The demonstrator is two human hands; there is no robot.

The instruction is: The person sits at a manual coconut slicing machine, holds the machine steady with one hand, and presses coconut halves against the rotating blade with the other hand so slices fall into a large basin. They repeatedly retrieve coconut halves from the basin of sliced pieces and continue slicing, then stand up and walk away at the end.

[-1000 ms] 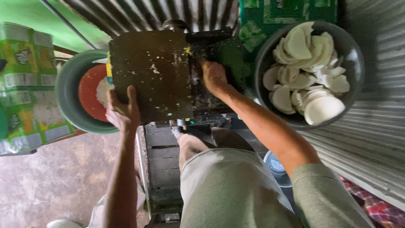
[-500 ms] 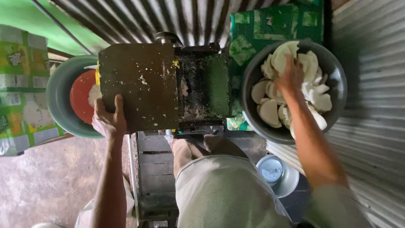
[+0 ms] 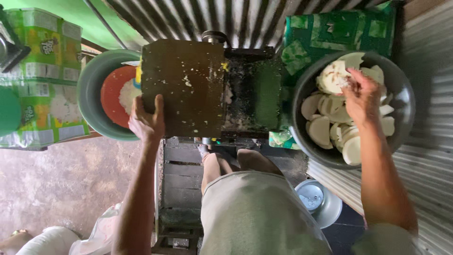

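The right hand has its fingers curled around a white coconut piece in the dark metal bowl on the right, while the left hand grips the near left edge of the grating machine, thumb on top.

right hand grip: fingertips buried in the white slices, can't tell
stacked cartons: chopped off at the left edge
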